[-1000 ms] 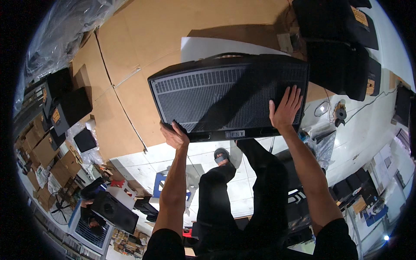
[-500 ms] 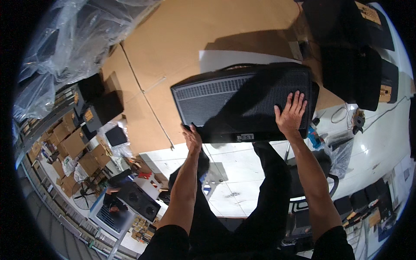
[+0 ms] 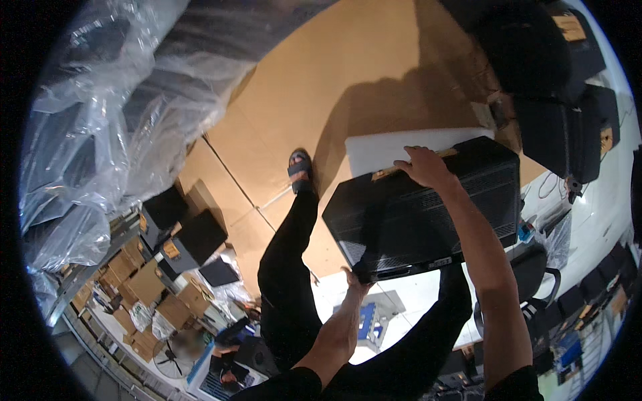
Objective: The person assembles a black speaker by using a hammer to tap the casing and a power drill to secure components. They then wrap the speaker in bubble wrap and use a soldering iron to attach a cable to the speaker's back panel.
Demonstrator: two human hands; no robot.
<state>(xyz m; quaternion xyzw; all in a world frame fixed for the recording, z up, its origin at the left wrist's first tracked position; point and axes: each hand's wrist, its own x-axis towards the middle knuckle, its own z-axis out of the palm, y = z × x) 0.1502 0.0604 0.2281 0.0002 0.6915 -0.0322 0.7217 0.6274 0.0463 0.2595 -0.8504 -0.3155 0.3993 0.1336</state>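
A black loudspeaker [image 3: 401, 217] with a mesh grille lies tilted in front of me, its long lower edge towards my legs. My left hand [image 3: 356, 282] is closed round its near left corner. Reaching across the cabinet, my right hand [image 3: 428, 167] has its fingers bent over the far edge, beside a tan strip in that edge; the fingertips are partly hidden. A white slab [image 3: 381, 146] lies under or just behind the speaker's far side. My left foot [image 3: 300, 167] in a dark sandal stands on the tan cardboard-like sheet [image 3: 281, 120].
Clear plastic sheeting [image 3: 100, 134] hangs at the left. More black speakers [image 3: 545, 137] stand at the right, and others [image 3: 200, 240] at the left. A small blue-and-white stool [image 3: 369, 324] is between my legs, a black chair [image 3: 528, 267] to the right. Another person [image 3: 231, 377] is at the lower left.
My right hand has gone from the grille's right side to the far edge. The speaker sits farther right and lower in view, turned somewhat. My left leg has stepped forward onto the tan sheet.
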